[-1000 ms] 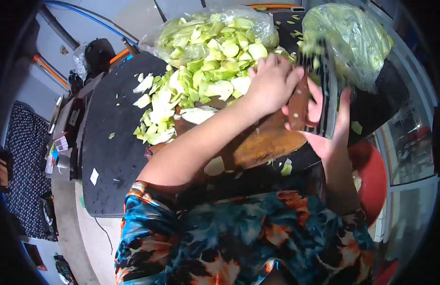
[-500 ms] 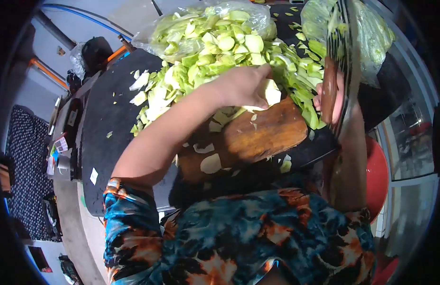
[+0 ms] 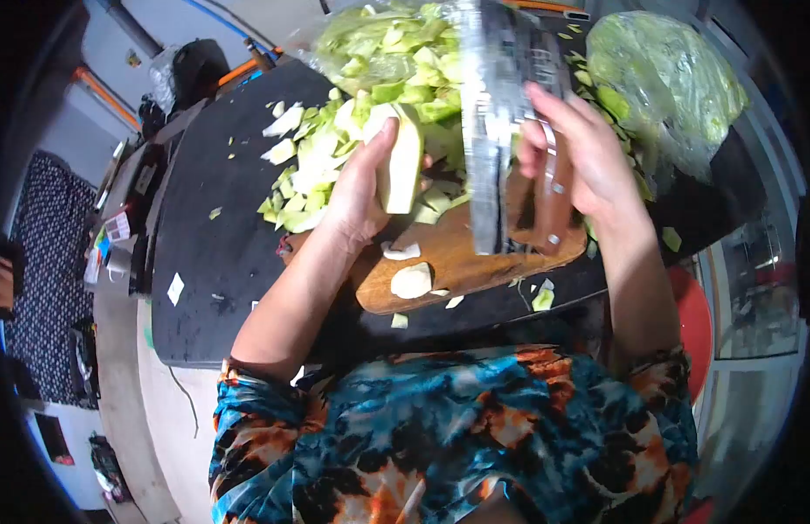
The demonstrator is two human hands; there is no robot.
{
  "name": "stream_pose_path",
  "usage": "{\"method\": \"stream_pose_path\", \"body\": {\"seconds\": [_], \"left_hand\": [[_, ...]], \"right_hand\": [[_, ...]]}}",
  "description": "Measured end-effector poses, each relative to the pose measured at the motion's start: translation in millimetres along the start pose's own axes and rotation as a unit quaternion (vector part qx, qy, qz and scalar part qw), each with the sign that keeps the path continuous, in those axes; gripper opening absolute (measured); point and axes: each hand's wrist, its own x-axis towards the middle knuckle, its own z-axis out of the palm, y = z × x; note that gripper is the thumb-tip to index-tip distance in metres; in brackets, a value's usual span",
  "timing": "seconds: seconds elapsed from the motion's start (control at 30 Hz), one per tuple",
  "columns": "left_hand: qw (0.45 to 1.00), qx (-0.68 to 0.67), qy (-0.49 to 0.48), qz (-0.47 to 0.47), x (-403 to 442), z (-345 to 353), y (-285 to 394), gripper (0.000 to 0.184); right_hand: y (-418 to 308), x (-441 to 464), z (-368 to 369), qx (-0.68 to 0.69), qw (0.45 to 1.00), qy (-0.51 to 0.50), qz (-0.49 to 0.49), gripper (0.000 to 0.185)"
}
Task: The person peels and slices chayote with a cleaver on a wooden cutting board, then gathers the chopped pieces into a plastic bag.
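My left hand [image 3: 360, 190] is closed around a pale green, peeled vegetable chunk [image 3: 401, 170], its thumb along the near face. I cannot tell the vegetable's exact kind. Upright beside it, a wide-bladed cleaver [image 3: 488, 131] is gripped at its brown wooden handle by my right hand [image 3: 595, 155]. The blade is blurred, stands apart from the chunk and hides part of the pile behind. Below both hands lies a wooden cutting board [image 3: 475, 249] with a pale round slice [image 3: 411, 280] and small scraps. Cut green pieces [image 3: 322, 162] are heaped behind the board.
A clear plastic bag [image 3: 335, 57] of cut pieces lies at the back, and a tied bag of green vegetables [image 3: 667, 92] sits at the back right. Scraps dot the black table [image 3: 213, 288]. A red basin [image 3: 692, 327] stands below the right edge.
My left hand has drawn back to the left, lifting the chunk off the board area. The cleaver has swung left across the front of the pile, in my right hand.
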Motion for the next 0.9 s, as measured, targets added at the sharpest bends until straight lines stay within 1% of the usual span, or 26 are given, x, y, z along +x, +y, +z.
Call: {"method": "stream_pose_path", "body": {"seconds": [0.03, 0.07, 0.1, 0.13, 0.17, 0.2, 0.23, 0.27, 0.3, 0.33, 0.37, 0.4, 0.43, 0.5, 0.53, 0.57, 0.63, 0.7, 0.73, 0.77, 0.83, 0.9], "left_hand": [[1.0, -0.004, 0.008, -0.01, -2, -7, 6, 0.037], [1.0, 0.004, 0.02, 0.007, -4, -13, 8, 0.04], [0.999, 0.01, 0.026, 0.04, -4, -20, 7, 0.04], [0.997, 0.017, 0.032, 0.073, -3, -27, 5, 0.04], [0.993, 0.022, 0.038, 0.105, -3, -33, 4, 0.04], [0.993, 0.021, 0.023, 0.113, -6, -33, 9, 0.042], [0.994, 0.013, 0.019, 0.105, -8, -34, 14, 0.042], [0.995, 0.004, 0.014, 0.096, -9, -34, 19, 0.042], [0.996, -0.005, 0.009, 0.087, -8, -35, 22, 0.042], [0.996, -0.032, -0.002, 0.087, -8, -37, 23, 0.041], [0.995, -0.027, 0.018, 0.094, -8, -36, 22, 0.038], [0.994, -0.021, 0.009, 0.106, -6, -38, 20, 0.035], [0.993, -0.015, 0.0, 0.116, -5, -40, 18, 0.034], [0.992, -0.007, 0.013, 0.129, -7, -39, 14, 0.033], [0.99, -0.001, 0.016, 0.137, -8, -38, 13, 0.034], [0.989, 0.007, 0.014, 0.144, -8, -38, 11, 0.034], [0.987, 0.023, 0.009, 0.16, -8, -40, 5, 0.036], [0.993, 0.031, 0.023, 0.114, -9, -61, -10, 0.037], [0.995, 0.034, 0.03, 0.091, -9, -70, -16, 0.039], [0.996, 0.026, 0.031, 0.079, -10, -77, -17, 0.039], [0.997, 0.002, 0.026, 0.075, -16, -76, -11, 0.04], [0.995, -0.028, 0.011, 0.091, -20, -68, -3, 0.04]], "right_hand": [[8, 14, 10, 0.004, 0.999, -0.038, 0.013, 0.016], [16, 26, 16, -0.024, 0.998, -0.051, 0.018, 0.014], [21, 36, 24, -0.054, 0.996, -0.066, 0.019, 0.014], [24, 37, 33, -0.06, 0.994, -0.09, -0.008, 0.016], [31, 37, 38, -0.096, 0.985, -0.126, -0.075, 0.031], [32, 33, 44, -0.087, 0.981, -0.129, -0.112, 0.04], [32, 29, 47, -0.078, 0.977, -0.133, -0.146, 0.048], [33, 26, 44, -0.107, 0.971, -0.13, -0.169, 0.056], [33, 25, 41, -0.153, 0.957, -0.121, -0.215, 0.055], [32, 20, 39, -0.186, 0.95, -0.11, -0.225, 0.053], [32, 18, 36, -0.218, 0.942, -0.099, -0.234, 0.051], [37, 20, 31, -0.205, 0.94, -0.109, -0.251, 0.044], [40, 20, 31, -0.253, 0.924, -0.107, -0.266, 0.043], [45, 17, 36, -0.344, 0.885, -0.099, -0.297, 0.04], [53, 18, 40, -0.356, 0.865, -0.079, -0.346, 0.039], [51, 17, 44, -0.423, 0.812, -0.078, -0.396, 0.04], [48, 17, 48, -0.44, 0.764, -0.122, -0.457, 0.044], [41, 10, 50, -0.469, 0.73, -0.181, -0.462, 0.049], [44, 13, 48, -0.482, 0.68, -0.206, -0.512, 0.052], [43, 11, 51, -0.48, 0.664, -0.223, -0.528, 0.052], [41, 1, 53, -0.519, 0.663, -0.243, -0.481, 0.049], [42, 0, 54, -0.526, 0.66, -0.239, -0.481, 0.048]]}}
